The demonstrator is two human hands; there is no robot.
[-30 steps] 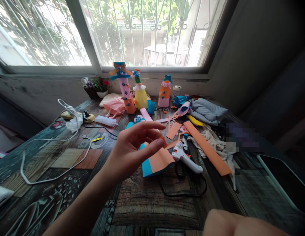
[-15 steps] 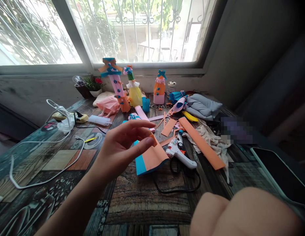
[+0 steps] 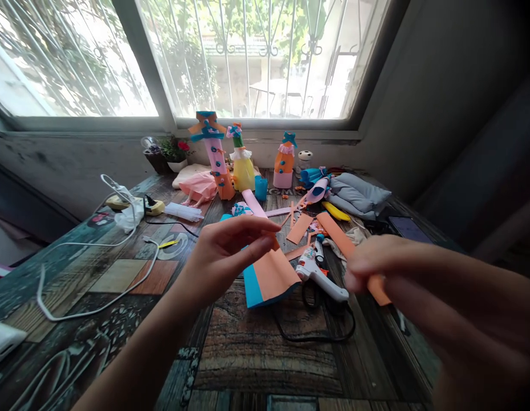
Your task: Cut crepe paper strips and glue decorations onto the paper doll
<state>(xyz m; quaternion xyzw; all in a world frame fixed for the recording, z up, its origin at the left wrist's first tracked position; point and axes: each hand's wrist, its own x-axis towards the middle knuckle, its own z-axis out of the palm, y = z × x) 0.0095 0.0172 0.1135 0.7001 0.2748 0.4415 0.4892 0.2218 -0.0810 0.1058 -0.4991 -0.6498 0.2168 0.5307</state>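
Note:
My left hand (image 3: 224, 254) is raised over the table's middle, thumb and fingers pinched on a small orange paper piece (image 3: 275, 244). Just beyond it a folded orange and blue sheet (image 3: 268, 277) lies on the patterned table (image 3: 265, 354). My right hand (image 3: 401, 274) reaches in from the right, blurred, its fingers together and pointing left above the near end of a long orange strip (image 3: 335, 231). Whether it touches the strip is hidden. A white glue gun (image 3: 322, 279) lies between both hands.
Three paper-dressed bottles (image 3: 213, 154) (image 3: 243, 162) (image 3: 284, 162) stand under the window. Paper scraps, a blue cup (image 3: 261, 186), a grey cloth (image 3: 361, 191), a phone (image 3: 409, 228) and a white cable (image 3: 97, 245) lie around. The gun's black cord (image 3: 316, 337) loops near me.
My right hand has risen from the bottom edge into full view and reached left over the orange strip. My left hand's fingers have closed tighter on the small orange piece.

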